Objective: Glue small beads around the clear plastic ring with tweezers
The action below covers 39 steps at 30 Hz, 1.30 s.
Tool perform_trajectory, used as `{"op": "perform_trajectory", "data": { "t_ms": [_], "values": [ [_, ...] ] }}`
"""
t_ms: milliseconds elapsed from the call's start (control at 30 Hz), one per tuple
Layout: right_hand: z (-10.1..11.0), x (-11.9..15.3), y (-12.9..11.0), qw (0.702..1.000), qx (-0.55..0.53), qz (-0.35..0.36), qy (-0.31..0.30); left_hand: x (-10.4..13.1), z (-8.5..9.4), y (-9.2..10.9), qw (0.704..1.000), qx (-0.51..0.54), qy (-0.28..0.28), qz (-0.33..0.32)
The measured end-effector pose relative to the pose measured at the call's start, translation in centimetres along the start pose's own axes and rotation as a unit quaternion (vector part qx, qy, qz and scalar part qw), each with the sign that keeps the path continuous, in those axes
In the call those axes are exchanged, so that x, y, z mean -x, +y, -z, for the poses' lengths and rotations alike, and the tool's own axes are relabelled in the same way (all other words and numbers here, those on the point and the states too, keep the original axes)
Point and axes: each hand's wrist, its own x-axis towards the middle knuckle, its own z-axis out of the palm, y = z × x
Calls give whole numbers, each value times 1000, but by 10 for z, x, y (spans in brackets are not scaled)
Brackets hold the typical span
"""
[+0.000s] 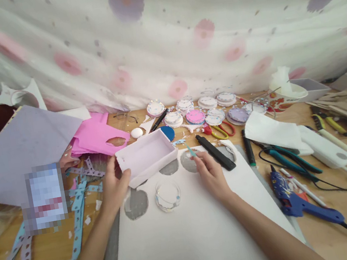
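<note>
My left hand [115, 186] is closed on the near left corner of a pale lavender open box [148, 156], which is tilted towards me. My right hand [212, 172] pinches a small, thin teal piece [190, 150] whose kind I cannot make out. Both hands are over a white sheet [180, 248] with several round holes cut in it. A clear ring trimmed with small blue and white bits [168, 196] rests on the sheet between my forearms. Just right of my right hand lies a black, pen-like tool [216, 151].
Several decorated discs [195, 116] line the back by the curtain. At right are a blue glue gun [305, 203], teal-handled pliers [293, 158] and cords. Punched paper strips [78, 219], pink sheets [94, 136] and a screen blurred by pixels [47, 197] are at left.
</note>
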Motion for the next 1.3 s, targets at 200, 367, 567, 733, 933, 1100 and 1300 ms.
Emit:
{"op": "perform_trajectory", "data": {
  "t_ms": [200, 367, 567, 733, 933, 1100, 1300],
  "values": [
    [4, 2, -8, 1000, -18, 21, -4, 28, -14, 4, 991, 25, 36, -126],
    [9, 7, -23, 995, -93, -37, 0, 37, -11, 1, 978, -1, 21, -208],
    [15, 6, -30, 978, -179, -102, -20, 36, -11, -3, 976, 2, 0, -216],
    [17, 5, -34, 979, -140, -149, 4, 36, -13, -8, 986, 41, -15, -162],
    [14, 4, -30, 957, -242, -159, 2, 40, -10, -11, 985, 74, -31, -151],
    [6, 6, -24, 920, -359, -158, -14, 39, -7, -14, 989, 79, -61, -110],
    [-6, 20, -11, 916, -361, -166, -58, 39, -4, -10, 990, 95, -77, -69]
  ]
}}
